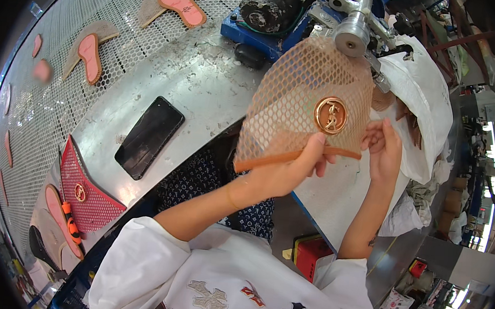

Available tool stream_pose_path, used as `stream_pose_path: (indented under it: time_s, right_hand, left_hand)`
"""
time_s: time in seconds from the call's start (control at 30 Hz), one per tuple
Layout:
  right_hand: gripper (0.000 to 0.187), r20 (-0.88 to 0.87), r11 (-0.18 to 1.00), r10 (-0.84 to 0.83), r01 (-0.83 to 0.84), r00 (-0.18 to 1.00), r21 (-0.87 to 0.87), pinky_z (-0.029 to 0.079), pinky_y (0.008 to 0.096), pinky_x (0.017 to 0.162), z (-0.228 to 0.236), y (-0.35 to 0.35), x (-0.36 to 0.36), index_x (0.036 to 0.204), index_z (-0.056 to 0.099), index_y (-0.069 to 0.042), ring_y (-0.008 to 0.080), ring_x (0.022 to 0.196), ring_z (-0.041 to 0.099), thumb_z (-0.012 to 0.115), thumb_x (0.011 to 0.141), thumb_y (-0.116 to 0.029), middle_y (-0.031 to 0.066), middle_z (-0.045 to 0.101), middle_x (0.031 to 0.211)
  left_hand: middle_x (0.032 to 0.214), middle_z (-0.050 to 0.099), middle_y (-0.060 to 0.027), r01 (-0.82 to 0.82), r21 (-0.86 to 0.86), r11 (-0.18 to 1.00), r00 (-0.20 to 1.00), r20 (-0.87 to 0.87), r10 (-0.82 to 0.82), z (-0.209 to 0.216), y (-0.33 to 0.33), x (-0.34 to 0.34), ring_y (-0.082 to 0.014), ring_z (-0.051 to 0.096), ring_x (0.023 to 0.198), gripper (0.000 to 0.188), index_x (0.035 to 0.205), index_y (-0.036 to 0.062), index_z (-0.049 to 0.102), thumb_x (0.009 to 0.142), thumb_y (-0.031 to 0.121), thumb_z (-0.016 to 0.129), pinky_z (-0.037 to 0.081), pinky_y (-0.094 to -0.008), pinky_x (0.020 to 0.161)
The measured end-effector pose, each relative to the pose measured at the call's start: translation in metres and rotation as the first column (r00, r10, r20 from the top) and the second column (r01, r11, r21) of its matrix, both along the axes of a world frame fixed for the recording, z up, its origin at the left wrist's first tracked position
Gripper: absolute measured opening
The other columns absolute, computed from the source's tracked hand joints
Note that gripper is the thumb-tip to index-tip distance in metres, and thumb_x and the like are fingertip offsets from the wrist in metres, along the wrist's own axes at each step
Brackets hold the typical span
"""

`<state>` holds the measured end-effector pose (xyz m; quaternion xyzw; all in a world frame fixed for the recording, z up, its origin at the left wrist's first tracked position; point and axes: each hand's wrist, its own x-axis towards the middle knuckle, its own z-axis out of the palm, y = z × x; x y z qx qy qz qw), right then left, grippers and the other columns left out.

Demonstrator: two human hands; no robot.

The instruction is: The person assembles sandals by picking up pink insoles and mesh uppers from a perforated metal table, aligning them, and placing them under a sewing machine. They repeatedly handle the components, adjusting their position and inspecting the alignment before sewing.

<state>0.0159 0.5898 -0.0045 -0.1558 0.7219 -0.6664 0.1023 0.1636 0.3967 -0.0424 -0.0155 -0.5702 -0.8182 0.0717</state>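
A tan mesh shoe upper (273, 121) with a brown band along its near edge spreads out in front of me. On it sits a round gold-coloured metal emblem (330, 115). My left hand (292, 171) is closed on the banded edge, thumb on top just below the emblem. Beside the mesh's right edge is my right hand (386, 151), its fingers loosely curled and its thumb apart; whether the fingertips touch the mesh is hard to tell. The mesh's far end reaches under the metal roller (351, 38) of a machine.
Behind the mesh stands a blue machine base with a dark motor (269, 8). A black phone (150, 138) lies on the metal table. Pink insoles (90, 58) rest on perforated sheeting at left, near a red mesh upper (84, 191) and an orange-black tool (70, 222). A white sack (420, 104) is at right.
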Motion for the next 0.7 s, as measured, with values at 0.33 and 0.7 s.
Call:
stream_pose_path:
  time_s: [0.33,0.7]
  right_hand:
    - [0.048,0.199,0.98,-0.194,0.178,0.961,0.093,0.043,0.0238,0.051,-0.081,0.062,0.045,0.09,0.064,0.003,0.0125,0.054,0.056,0.045,0.103,-0.039,0.0131,0.067,0.072]
    - [0.039,0.032,0.941,-0.302,0.293,0.953,0.17,0.037,0.0189,0.043,-0.104,0.055,0.051,0.089,0.065,0.003,0.0073,0.05,0.052,0.051,0.102,-0.031,0.0089,0.066,0.07]
  left_hand:
    - [0.07,0.06,-0.0066,-0.11,0.432,0.895,0.993,0.086,0.08,-0.009,0.048,-0.019,-0.0119,0.052,0.058,0.065,0.087,0.004,0.058,0.105,0.053,0.019,0.043,-0.0252,0.056]
    - [0.087,0.064,-0.0122,-0.349,0.597,0.722,0.93,0.128,0.344,-0.02,0.003,-0.02,-0.0172,0.058,0.067,0.048,0.097,0.0046,0.057,0.104,0.044,0.03,0.046,-0.0292,0.057]
